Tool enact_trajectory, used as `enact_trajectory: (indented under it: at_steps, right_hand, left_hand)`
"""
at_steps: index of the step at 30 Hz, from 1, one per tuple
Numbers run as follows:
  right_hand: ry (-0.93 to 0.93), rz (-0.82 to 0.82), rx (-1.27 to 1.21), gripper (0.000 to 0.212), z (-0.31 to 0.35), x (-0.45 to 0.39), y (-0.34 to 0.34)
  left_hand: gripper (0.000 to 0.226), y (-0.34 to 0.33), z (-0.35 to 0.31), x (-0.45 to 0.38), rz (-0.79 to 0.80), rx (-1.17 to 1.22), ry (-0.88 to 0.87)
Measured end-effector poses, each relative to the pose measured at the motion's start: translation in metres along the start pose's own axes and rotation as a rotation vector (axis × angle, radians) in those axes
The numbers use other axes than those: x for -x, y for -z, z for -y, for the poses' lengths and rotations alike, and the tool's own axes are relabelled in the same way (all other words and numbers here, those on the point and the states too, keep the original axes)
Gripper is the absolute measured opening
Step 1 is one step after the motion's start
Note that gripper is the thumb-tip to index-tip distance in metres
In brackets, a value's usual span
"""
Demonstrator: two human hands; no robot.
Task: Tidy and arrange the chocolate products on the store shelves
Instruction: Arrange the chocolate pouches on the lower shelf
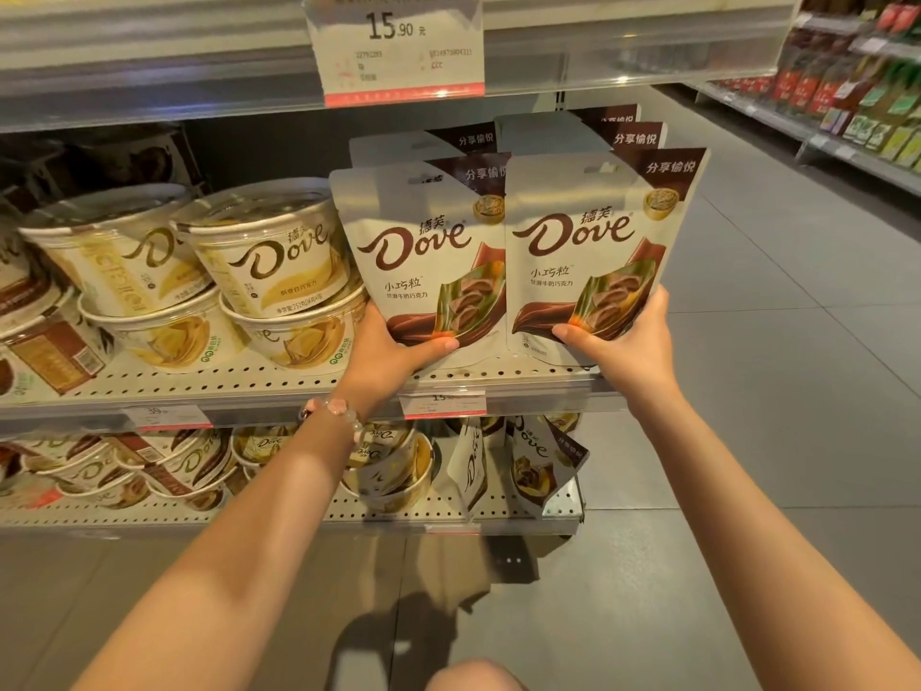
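In the middle of the frame, my left hand (393, 341) pinches one chocolate bag (423, 251) and my right hand (618, 341) pinches another bag (588, 251), both on the shelf (224, 386). They look light, soft and crinkly, so I hold the bottom corners.

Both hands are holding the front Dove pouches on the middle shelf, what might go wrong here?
The right pouch, held by the right hand, stands at the shelf's open end and might tip off sideways. The left hand sits close to the stacked tubs; nudging its pouch leftward could shift them.
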State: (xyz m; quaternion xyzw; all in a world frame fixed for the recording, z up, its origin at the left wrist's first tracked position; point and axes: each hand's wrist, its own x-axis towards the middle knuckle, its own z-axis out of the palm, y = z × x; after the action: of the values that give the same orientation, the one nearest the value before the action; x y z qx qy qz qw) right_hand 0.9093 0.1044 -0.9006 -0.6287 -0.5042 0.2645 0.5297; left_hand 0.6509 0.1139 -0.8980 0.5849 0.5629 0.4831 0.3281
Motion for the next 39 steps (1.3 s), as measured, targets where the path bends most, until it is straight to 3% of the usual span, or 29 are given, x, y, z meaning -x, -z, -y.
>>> enact_trajectory:
  at_steps: [3, 8, 12, 18, 22, 25, 29, 32, 35, 37, 39]
  right_hand:
    - [-0.006, 0.015, 0.006, 0.100, 0.002, 0.001, 0.001]
    - [0.027, 0.003, -0.021, 0.111, 0.006, 0.006, 0.001]
    - [0.104, -0.062, -0.013, 0.123, 0.005, 0.023, -0.002]
    - [0.270, -0.254, 0.027, 0.094, -0.018, 0.072, -0.007]
    - [0.330, -0.338, 0.004, 0.064, -0.053, 0.104, -0.012]
    - [0.156, -0.305, -0.040, 0.057, -0.088, 0.122, -0.020]
    - [-0.141, -0.218, -0.068, 0.063, -0.132, 0.135, -0.042]
    - [-0.288, -0.093, -0.111, 0.059, -0.154, 0.130, -0.063]
    - [-0.365, -0.027, -0.157, 0.045, -0.170, 0.118, -0.080]
    - [-0.409, -0.010, -0.171, 0.030, -0.179, 0.109, -0.085]
    - [-0.447, 0.030, -0.161, 0.018, -0.186, 0.099, -0.087]
  left_hand:
    - [0.077, -0.002, -0.003, 0.008, -0.073, -0.059, -0.028]
    - [0.073, -0.010, -0.006, 0.032, -0.347, -0.087, -0.022]
    - [0.072, -0.009, -0.001, 0.054, -0.425, -0.122, -0.187]
    - [0.053, -0.010, 0.017, 0.088, -0.291, -0.149, -0.250]
    - [0.037, -0.022, 0.048, 0.109, -0.170, -0.049, -0.073]
    - [0.046, -0.034, 0.075, 0.122, -0.087, 0.045, 0.040]
    - [0.061, -0.053, 0.099, 0.124, -0.068, 0.016, 0.080]
    - [0.047, -0.067, 0.108, 0.115, -0.036, 0.183, 0.243]
    - [0.025, -0.074, 0.114, 0.107, 0.093, 0.518, 0.354]
    - [0.020, -0.079, 0.120, 0.102, 0.082, 0.494, 0.353]
    - [0.017, -0.083, 0.128, 0.096, -0.032, 0.525, 0.490]
